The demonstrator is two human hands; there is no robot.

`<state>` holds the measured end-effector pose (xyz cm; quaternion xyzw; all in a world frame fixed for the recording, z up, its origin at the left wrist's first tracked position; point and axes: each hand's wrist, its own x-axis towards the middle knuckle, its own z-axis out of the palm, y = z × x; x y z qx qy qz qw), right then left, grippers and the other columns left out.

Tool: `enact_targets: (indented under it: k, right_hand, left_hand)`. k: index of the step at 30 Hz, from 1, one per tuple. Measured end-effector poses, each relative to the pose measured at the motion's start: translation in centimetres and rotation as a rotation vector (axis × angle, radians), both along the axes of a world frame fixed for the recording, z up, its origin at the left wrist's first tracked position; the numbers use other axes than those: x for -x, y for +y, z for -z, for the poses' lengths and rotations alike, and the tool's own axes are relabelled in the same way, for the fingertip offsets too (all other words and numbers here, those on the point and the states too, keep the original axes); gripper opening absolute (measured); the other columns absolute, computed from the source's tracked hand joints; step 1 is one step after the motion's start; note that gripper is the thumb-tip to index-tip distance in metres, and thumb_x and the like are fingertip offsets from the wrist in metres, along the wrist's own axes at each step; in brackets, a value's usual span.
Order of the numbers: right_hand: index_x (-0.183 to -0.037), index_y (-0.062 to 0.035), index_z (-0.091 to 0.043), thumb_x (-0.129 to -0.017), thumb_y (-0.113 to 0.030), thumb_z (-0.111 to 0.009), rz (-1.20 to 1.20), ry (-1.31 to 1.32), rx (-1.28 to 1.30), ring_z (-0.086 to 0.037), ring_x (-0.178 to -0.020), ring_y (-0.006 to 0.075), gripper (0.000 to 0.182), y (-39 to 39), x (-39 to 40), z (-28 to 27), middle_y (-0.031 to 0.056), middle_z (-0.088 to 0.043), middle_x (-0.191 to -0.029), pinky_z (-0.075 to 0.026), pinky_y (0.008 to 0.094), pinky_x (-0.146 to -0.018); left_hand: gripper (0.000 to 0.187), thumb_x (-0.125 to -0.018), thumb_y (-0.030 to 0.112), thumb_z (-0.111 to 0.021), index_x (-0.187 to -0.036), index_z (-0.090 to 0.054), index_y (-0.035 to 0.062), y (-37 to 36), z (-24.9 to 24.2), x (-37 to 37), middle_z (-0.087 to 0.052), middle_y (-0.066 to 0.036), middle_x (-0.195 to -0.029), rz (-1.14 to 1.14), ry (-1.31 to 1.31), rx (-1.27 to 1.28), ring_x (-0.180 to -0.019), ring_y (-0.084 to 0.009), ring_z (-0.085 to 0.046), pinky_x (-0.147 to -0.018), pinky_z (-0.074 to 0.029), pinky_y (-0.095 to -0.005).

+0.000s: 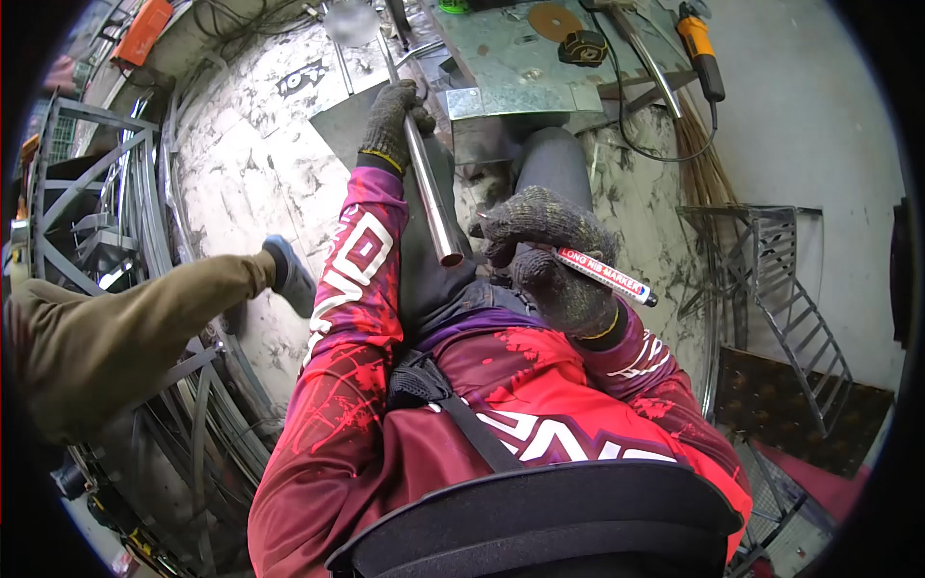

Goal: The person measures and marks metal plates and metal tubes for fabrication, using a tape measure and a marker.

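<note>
My left hand [393, 125], in a dark grey knit glove, is wrapped around a shiny round metal pipe [431, 197]. The pipe slants across my lap, its hollow near end pointing toward my waist and its far end reaching past the hand. In front of my belly, my gloved right hand [551, 223] is curled around a white and red marker [605, 274] labelled "LONG NIB MARKER". The marker's dark-tipped end sticks out to the right, while its other end is hidden by the glove. A gap separates this hand from the pipe.
A low metal worktable [511, 82] ahead carries a tape measure [584, 47] and a brown disc [554, 21]. An orange and black angle grinder [700, 48] lies at upper right, its cord trailing. Another person's leg [145, 313] extends from the left, near metal frames and bars. A ladder-like metal frame [795, 308] stands right.
</note>
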<state>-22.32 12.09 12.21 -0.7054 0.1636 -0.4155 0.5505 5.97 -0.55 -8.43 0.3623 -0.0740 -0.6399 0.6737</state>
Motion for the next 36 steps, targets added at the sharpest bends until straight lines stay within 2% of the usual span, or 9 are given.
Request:
enact_targets:
  k: [1,4,8,11,13,17,23,25,36]
  right_hand:
    - [-0.124,0.0002,-0.072,-0.1,-0.018,-0.073,-0.001,0.001,0.0,-0.068,-0.092,0.0153,0.03,0.2,0.0,0.1,0.0067,-0.072,-0.101,-0.055,0.033,-0.081]
    - [-0.117,0.0006,-0.071,-0.096,-0.004,-0.074,-0.021,-0.167,-0.451,-0.069,-0.093,0.0162,0.022,1.7,0.0,-0.3,0.0083,-0.072,-0.1,-0.055,0.0303,-0.08]
    - [-0.112,0.0,-0.069,-0.092,0.004,-0.073,0.094,-0.185,-0.462,-0.069,-0.092,0.0164,0.02,2.3,-0.3,0.9,0.0089,-0.072,-0.101,-0.056,0.0292,-0.078]
    - [-0.111,0.0,-0.067,-0.091,0.005,-0.072,0.098,-0.095,-0.167,-0.07,-0.089,0.0164,0.021,1.9,-0.2,1.3,0.0089,-0.071,-0.1,-0.057,0.0298,-0.076]
    - [-0.12,0.0007,-0.061,-0.091,0.016,-0.067,0.0,-0.05,-0.202,-0.074,-0.097,0.0213,0.034,1.8,0.1,1.1,0.0146,-0.072,-0.104,-0.063,0.034,-0.081]
    - [-0.118,0.0001,-0.062,-0.09,0.017,-0.068,0.044,0.089,-0.09,-0.073,-0.095,0.0202,0.033,1.5,0.0,0.0,0.014,-0.072,-0.104,-0.061,0.0322,-0.08]
    - [-0.112,-0.0028,-0.066,-0.085,0.005,-0.075,0.018,-0.084,-0.108,-0.069,-0.084,0.0205,0.029,0.6,-1.4,0.7,0.0106,-0.069,-0.097,-0.054,0.0347,-0.073]
    - [-0.11,-0.0029,-0.066,-0.083,0.006,-0.074,-0.006,-0.132,0.082,-0.068,-0.086,0.0212,0.029,-0.1,-1.9,0.6,0.0104,-0.069,-0.098,-0.054,0.035,-0.076]
    - [-0.105,-0.0027,-0.067,-0.082,0.003,-0.072,-0.127,-0.09,-0.148,-0.067,-0.087,0.019,0.024,-0.1,-2.0,0.2,0.0087,-0.067,-0.095,-0.054,0.0334,-0.077]
  left_hand:
    - [0.015,-0.098,0.012,-0.064,-0.111,-0.057,0.0088,0.0,0.3,-0.1,-0.053,-0.006,-0.078,0.016,0.017,0.036,-0.05,-0.0181,-0.052,-0.044,-0.047,-0.0338]
    - [0.014,-0.098,0.012,-0.064,-0.111,-0.057,0.0087,0.1,0.3,0.1,-0.053,-0.006,-0.078,0.013,0.035,0.044,-0.05,-0.0181,-0.052,-0.044,-0.047,-0.0332]
    - [0.014,-0.099,0.012,-0.064,-0.11,-0.056,0.0085,0.4,-0.9,0.4,-0.052,-0.006,-0.076,-0.005,0.033,0.015,-0.05,-0.0181,-0.051,-0.044,-0.047,-0.0329]
    - [0.014,-0.099,0.012,-0.064,-0.11,-0.056,0.0086,0.5,-1.4,0.6,-0.052,-0.005,-0.076,-0.004,-0.032,-0.028,-0.05,-0.0178,-0.052,-0.045,-0.047,-0.0331]
    - [0.014,-0.099,0.012,-0.064,-0.11,-0.056,0.0086,0.5,-1.3,0.6,-0.052,-0.005,-0.075,-0.002,-0.043,-0.024,-0.05,-0.0179,-0.052,-0.044,-0.047,-0.034]
    - [0.013,-0.099,0.012,-0.063,-0.109,-0.056,0.0087,0.5,-1.2,0.6,-0.052,-0.005,-0.075,0.01,-0.035,0.003,-0.049,-0.0175,-0.051,-0.044,-0.047,-0.0349]
    - [0.012,-0.099,0.012,-0.062,-0.109,-0.056,0.009,0.6,-1.4,0.7,-0.052,-0.004,-0.075,0.014,-0.063,-0.035,-0.05,-0.0167,-0.052,-0.045,-0.048,-0.0353]
    - [0.012,-0.1,0.012,-0.061,-0.11,-0.056,0.009,0.7,-1.6,0.9,-0.052,-0.004,-0.075,0.006,-0.064,-0.03,-0.049,-0.0164,-0.052,-0.045,-0.048,-0.0352]
    - [0.016,-0.099,0.008,-0.057,-0.115,-0.055,0.0078,0.9,-2.2,1.1,-0.053,-0.004,-0.079,0.002,-0.094,-0.054,-0.05,-0.0161,-0.053,-0.045,-0.049,-0.0342]
